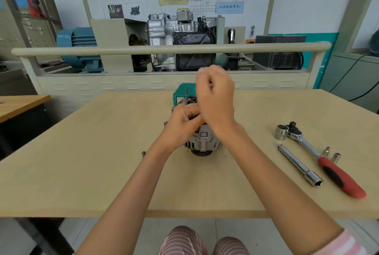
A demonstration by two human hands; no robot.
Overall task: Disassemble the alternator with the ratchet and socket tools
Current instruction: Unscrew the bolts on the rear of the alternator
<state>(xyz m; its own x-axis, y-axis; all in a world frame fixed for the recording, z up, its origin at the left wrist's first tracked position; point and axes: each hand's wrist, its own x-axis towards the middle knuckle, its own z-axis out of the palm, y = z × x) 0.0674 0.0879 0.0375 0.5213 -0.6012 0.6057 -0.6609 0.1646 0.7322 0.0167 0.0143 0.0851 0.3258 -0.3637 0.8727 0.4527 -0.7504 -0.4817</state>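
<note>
My left hand (184, 120) had its fingers curled onto the top of the grey ribbed metal alternator (200, 142), a narrow grip holding the housing. My right hand (215, 99) was raised just above it, blurred, fingers bunched together; I could not tell whether that grip pinched anything. The alternator stood at the middle of the pale wooden table (102, 172), with a teal box-shaped object (181, 92) just behind it on the far side. A thin dark bolt (186, 92) stuck up from the alternator's far left edge. Near left of the alternator a small dark bolt (143, 154) lay on the table. Well apart to the right lay the red-handled chrome ratchet (320, 156), a large chrome socket (281, 131) touching its head, a long chrome extension bar (299, 165) and two small chrome sockets (331, 154).
</note>
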